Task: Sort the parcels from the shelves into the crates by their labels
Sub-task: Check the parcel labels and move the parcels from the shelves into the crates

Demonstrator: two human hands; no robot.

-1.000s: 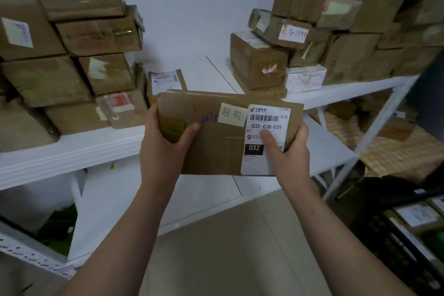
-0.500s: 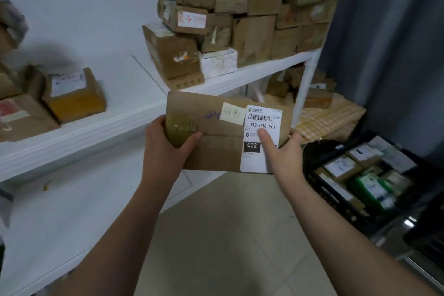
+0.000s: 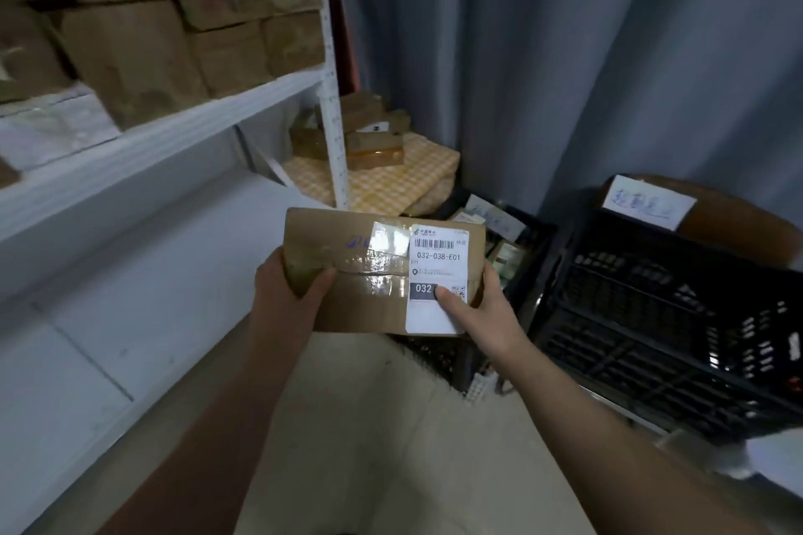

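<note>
Holding a flat brown cardboard parcel [image 3: 369, 274] above the pale floor, the left hand [image 3: 289, 295] and right hand [image 3: 486, 308] have their fingers [image 3: 447, 296] clamped on its short ends, one thumb on its white label [image 3: 436, 261] reading 032-038-E01. Just beyond, a black plastic crate [image 3: 652, 317] stands at right. White metal shelves [image 3: 174, 135] at left carry stacked brown boxes [image 3: 130, 56]; a grey curtain [image 3: 565, 56] hangs behind.
</note>
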